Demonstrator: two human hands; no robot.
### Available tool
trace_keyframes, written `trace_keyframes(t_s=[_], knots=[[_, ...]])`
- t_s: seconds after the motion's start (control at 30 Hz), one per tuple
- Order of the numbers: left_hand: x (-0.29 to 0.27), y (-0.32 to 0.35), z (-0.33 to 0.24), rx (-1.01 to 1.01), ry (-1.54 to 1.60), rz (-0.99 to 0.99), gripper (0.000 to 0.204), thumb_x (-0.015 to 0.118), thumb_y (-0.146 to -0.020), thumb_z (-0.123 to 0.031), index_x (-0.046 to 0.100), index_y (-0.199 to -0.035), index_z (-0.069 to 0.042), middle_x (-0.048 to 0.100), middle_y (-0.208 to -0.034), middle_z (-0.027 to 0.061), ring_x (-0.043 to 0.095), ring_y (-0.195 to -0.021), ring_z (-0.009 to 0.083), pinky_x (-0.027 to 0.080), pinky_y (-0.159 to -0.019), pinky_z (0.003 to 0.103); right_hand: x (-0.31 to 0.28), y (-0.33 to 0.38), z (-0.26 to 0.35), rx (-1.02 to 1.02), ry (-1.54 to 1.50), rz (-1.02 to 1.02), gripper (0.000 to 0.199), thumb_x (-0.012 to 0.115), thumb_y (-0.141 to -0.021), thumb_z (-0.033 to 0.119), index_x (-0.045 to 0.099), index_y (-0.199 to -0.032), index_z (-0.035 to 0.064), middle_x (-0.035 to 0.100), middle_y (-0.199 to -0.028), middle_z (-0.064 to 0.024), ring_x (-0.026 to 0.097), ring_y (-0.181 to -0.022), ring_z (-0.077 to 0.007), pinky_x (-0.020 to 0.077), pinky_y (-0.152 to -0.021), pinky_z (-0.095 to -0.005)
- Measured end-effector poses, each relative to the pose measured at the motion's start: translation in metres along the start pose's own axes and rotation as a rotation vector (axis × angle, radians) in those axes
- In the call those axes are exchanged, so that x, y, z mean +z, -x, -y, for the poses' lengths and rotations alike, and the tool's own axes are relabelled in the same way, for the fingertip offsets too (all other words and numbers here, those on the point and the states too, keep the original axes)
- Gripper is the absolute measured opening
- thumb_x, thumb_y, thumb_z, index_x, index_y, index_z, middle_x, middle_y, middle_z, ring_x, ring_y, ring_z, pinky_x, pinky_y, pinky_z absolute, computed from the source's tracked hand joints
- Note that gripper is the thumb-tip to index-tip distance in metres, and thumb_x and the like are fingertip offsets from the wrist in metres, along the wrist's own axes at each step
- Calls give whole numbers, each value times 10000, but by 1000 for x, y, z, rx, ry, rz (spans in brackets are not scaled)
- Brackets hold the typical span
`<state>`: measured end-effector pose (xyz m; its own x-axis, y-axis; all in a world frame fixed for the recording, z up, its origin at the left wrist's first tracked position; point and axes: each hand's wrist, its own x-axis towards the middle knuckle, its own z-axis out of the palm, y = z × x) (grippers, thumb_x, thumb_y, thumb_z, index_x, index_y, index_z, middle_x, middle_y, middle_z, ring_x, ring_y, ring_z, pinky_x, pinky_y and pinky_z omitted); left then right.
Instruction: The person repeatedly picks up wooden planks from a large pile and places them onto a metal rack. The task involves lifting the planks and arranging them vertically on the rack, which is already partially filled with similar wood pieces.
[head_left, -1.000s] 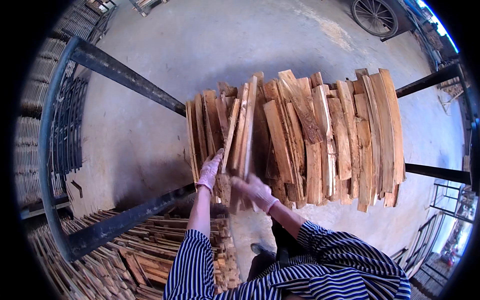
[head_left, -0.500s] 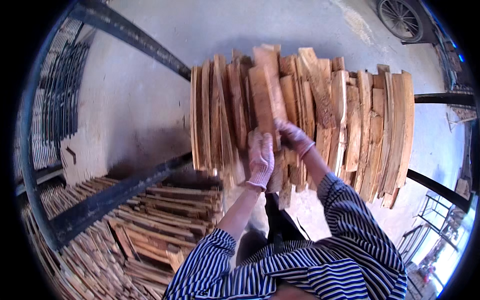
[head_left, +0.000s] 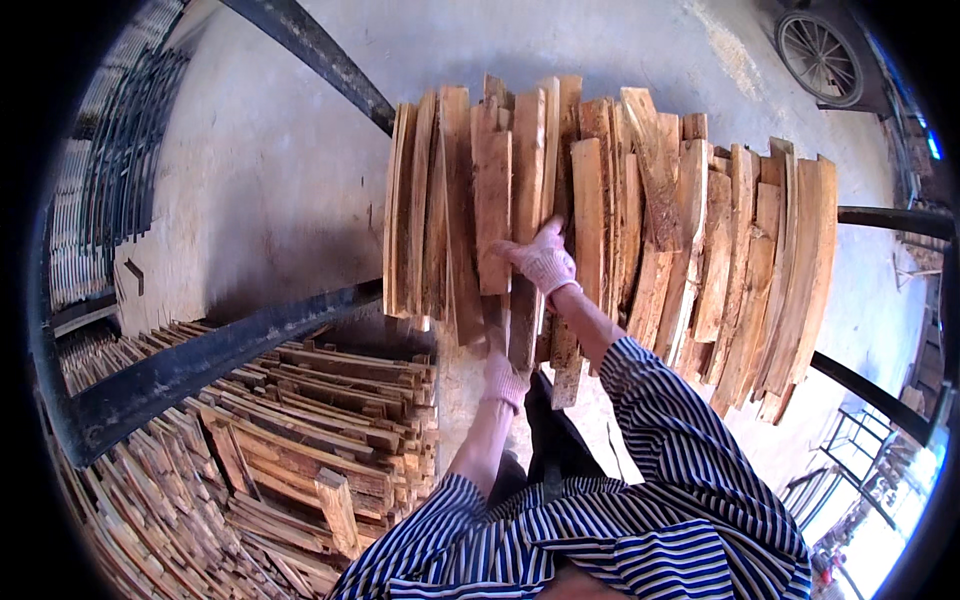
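Rough-sawn board [head_left: 527,180] in the plank row [head_left: 785,290], under gloved right hand [head_left: 543,258], thumb splayed away from fingers; gloved left hand [head_left: 503,374] at the row's near edge, fingers blurred, can't tell; probably stiff, lightish, splintery, best gripped by both long edges mid-length.

Left hand [head_left: 505,380] and right hand [head_left: 547,260]: both in pale pink gloves. Shirt [head_left: 660,510]: dark navy and white stripes. Trousers [head_left: 552,425]: black. Upper boards [head_left: 492,190]: honey-tan to orange-brown, several with dark brown blotches. Lower stack [head_left: 320,405]: duller tan and brown. Rack rail [head_left: 235,342]: near-black. Floor [head_left: 300,150]: grey, bluish cast, cream streak near the grey spoked wheel [head_left: 820,60].
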<state>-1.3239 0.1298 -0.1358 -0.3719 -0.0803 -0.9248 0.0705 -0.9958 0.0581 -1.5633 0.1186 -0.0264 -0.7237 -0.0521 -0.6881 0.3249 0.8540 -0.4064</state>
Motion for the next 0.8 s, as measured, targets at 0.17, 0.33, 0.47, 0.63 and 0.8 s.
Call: trace_keyframes(t_s=[0.17,0.33,0.47,0.63,0.8], knots=[[51,107,-16,-13,-471,16,752,651,-945,-602,472,-1476,-101,594,-1327,165,624,-1108,374,553,-975,519,-40,-31,-23,-66,-182,77,946,824,-820,493,417,-1478,-51,619,-1374,-226,635,-1221,-289,539,-971,-406],[153,119,-29,65,-452,273,967,525,-947,-725,248,-1590,-58,301,-1631,188,440,-1412,391,359,-1171,550,-147,-37,-19,-111,-749,692,511,734,-942,429,704,-1222,3,738,-1162,-112,695,-1053,-187,546,-938,-363],[187,-32,-73,130,-349,397,721,633,-952,-629,582,-1384,-53,690,-1257,85,662,-1087,209,545,-952,385,-107,-22,5,-219,-60,281,892,921,-741,373,469,-1364,-78,700,-1147,-138,679,-1004,-192,582,-856,-340],[224,8,-60,189,-879,474,553,614,-1004,-487,653,-1336,-47,704,-1262,82,650,-1143,194,500,-1023,338,-75,-62,-66,-203,-512,236,732,892,-795,281,507,-1316,-58,704,-1096,-142,691,-936,-173,593,-787,-312],[133,83,-89,243,-1196,422,379,639,-995,-190,667,-1319,6,633,-1386,192,555,-1352,260,434,-1160,368,-41,92,-112,-276,-1144,597,671,817,-881,335,522,-1434,95,681,-1271,-19,664,-1094,-142,547,-965,-333]])
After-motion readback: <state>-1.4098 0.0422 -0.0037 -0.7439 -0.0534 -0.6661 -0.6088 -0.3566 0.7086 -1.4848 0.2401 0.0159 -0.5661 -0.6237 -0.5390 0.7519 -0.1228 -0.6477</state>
